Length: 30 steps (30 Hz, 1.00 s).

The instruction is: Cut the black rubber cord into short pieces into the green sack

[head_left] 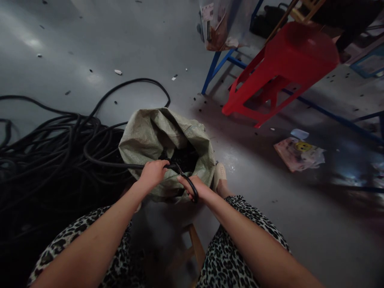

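My left hand (153, 173) is closed round a black rubber hose or cable (111, 164) near its end, over the mouth of a woven sack (141, 132). In my right hand (195, 187) is a pair of scissors (192, 188) with black handles. Their blades meet the black length just beyond my left fingers; whether they are cutting into it I cannot make out. Small dark pieces (184, 158) lie inside the sack, which stands between my feet. From my left hand the black length runs left into a large tangled pile (60, 140) on the floor.
A red plastic stool (300, 52) stands at upper right beside a blue metal frame (211, 74). A clear plastic bag (222, 24) hangs there. A printed packet (300, 152) lies on the grey floor at right, with small scraps scattered about.
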Tool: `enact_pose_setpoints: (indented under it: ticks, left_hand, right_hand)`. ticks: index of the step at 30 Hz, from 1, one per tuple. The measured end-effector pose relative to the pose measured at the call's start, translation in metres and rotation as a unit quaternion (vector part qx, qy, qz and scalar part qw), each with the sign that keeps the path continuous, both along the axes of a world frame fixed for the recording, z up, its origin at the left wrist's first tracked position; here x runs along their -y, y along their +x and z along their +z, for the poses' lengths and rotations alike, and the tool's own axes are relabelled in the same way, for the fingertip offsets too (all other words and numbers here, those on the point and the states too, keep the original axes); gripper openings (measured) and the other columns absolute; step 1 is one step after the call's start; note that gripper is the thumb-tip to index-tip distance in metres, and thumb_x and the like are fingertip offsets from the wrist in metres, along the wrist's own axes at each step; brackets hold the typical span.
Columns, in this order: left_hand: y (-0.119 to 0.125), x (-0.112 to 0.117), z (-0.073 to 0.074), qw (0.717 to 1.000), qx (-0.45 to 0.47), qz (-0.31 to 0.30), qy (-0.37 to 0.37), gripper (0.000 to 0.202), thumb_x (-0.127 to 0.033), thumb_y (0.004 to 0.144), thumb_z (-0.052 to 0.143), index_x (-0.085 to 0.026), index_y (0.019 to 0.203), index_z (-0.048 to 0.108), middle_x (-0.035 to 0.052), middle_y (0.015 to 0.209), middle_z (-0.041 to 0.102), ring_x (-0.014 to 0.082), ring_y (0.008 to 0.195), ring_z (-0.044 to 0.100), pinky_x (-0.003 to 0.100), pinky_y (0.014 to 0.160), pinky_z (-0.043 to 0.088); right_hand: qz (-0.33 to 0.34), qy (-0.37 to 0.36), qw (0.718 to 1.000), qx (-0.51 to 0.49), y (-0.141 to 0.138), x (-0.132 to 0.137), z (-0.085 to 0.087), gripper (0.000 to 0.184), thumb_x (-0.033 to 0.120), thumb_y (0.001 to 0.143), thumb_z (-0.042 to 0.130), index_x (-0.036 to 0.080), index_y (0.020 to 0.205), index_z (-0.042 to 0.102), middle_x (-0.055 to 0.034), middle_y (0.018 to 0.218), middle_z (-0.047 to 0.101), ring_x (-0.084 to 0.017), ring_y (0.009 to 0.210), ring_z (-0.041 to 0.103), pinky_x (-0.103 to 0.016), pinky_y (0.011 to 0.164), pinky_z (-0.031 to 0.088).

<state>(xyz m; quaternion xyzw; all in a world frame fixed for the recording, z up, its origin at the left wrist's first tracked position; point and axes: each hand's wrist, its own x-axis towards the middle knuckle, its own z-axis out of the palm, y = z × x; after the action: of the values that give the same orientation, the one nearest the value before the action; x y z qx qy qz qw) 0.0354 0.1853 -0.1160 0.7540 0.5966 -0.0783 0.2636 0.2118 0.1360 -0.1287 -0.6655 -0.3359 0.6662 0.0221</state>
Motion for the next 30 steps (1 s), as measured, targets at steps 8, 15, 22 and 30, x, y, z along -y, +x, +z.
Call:
enact_pose_setpoints:
  ticks: [8, 15, 22, 30]
  left_hand:
    - [-0.001, -0.001, 0.002, 0.999, 0.020, 0.029, 0.018, 0.033, -0.024, 0.085, 0.050, -0.021, 0.116, 0.062, 0.0062, 0.113, 0.069, 0.0235, 0.103, 0.063, 0.033, 0.088, 0.045]
    - [-0.003, -0.003, 0.001, 0.996, 0.047, 0.059, 0.049, 0.029, -0.025, 0.085, 0.052, -0.022, 0.113, 0.061, 0.0049, 0.114, 0.068, 0.0224, 0.105, 0.061, 0.032, 0.090, 0.044]
    - [0.000, -0.002, 0.003, 0.995, 0.039, 0.076, 0.047, 0.025, -0.027, 0.085, 0.054, -0.022, 0.108, 0.059, 0.0044, 0.100, 0.071, 0.0216, 0.095, 0.064, 0.031, 0.082, 0.045]
    - [0.003, 0.001, 0.003, 0.996, 0.046, 0.056, 0.043, 0.023, -0.025, 0.084, 0.055, -0.021, 0.107, 0.059, 0.0045, 0.101, 0.071, 0.0216, 0.095, 0.065, 0.031, 0.081, 0.045]
  right_hand:
    - [-0.004, -0.024, 1.000, -0.004, 0.003, -0.003, -0.003, 0.051, 0.065, 0.079, 0.055, 0.016, 0.066, 0.049, 0.0020, 0.043, 0.046, -0.012, 0.032, 0.047, -0.021, 0.030, 0.037]
    - [-0.065, 0.005, 0.994, -0.083, 0.001, -0.006, 0.002, 0.049, 0.063, 0.082, 0.053, 0.015, 0.076, 0.051, 0.0008, 0.051, 0.052, -0.011, 0.036, 0.052, -0.019, 0.033, 0.039]
    - [-0.036, -0.005, 0.994, -0.099, -0.006, -0.004, 0.003, 0.047, 0.059, 0.085, 0.053, 0.013, 0.081, 0.057, 0.0008, 0.052, 0.054, -0.009, 0.039, 0.052, -0.017, 0.036, 0.039]
    - [-0.013, 0.015, 0.995, -0.094, -0.009, -0.005, -0.003, 0.050, 0.061, 0.085, 0.051, 0.013, 0.080, 0.058, -0.0003, 0.052, 0.055, -0.010, 0.042, 0.054, -0.017, 0.038, 0.039]
